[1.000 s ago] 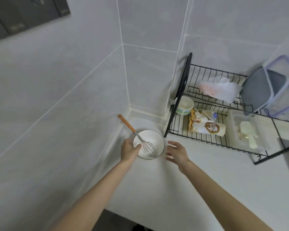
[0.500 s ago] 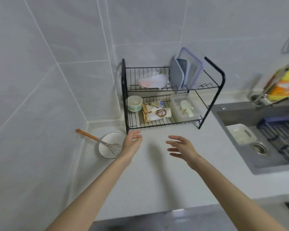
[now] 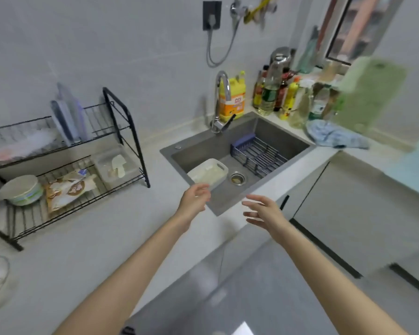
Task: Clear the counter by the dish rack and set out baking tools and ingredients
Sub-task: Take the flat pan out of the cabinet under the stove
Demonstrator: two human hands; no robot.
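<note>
I see 2 empty hands, left hand [image 3: 194, 198] and right hand [image 3: 264, 210] spread apart over the sink [image 3: 264, 131] edge, dish rack [image 3: 139, 151] at 9 o'clock, white tub [image 3: 209, 174] at 12: between pickups, I reckon, and next needs a reach-and-grasp.

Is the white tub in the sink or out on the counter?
In the sink: the white tub rests on the basin floor beside the drain, well below the rim.
</note>
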